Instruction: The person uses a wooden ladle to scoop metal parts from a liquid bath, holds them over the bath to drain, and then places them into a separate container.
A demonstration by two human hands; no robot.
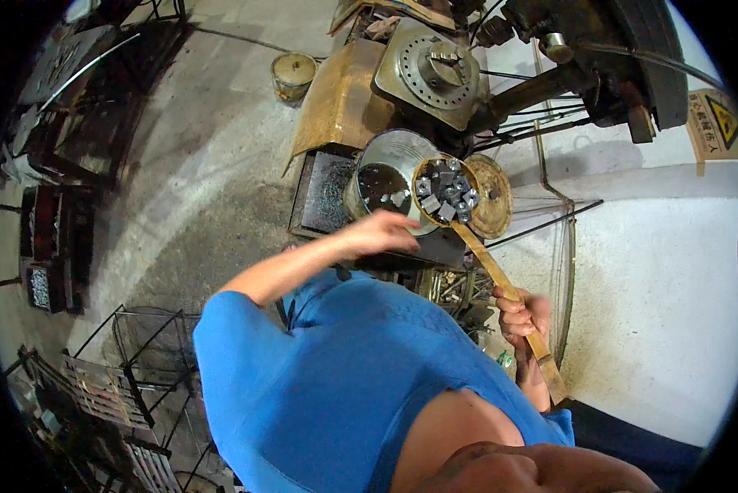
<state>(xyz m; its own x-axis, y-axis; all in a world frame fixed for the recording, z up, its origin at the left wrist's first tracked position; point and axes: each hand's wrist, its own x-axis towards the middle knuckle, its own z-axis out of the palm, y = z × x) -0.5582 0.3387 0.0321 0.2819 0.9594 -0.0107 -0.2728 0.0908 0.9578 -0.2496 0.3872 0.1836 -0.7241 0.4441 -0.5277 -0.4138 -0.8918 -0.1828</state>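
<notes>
Outward bent left arm (299, 260), right grip (520, 316) around handle (488, 264)

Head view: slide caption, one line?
Right hand holding a long-handled ladle of metal blocks by a metal bucket, left hand nearby.

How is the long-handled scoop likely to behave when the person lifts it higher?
The scoop will probably feel front-heavy, because metal blocks fill its round end, away from the right hand. Its flat handle seems rather stiff, showing no sharp bend. The blocks look loosely piled, so tilting might spill some.
</notes>
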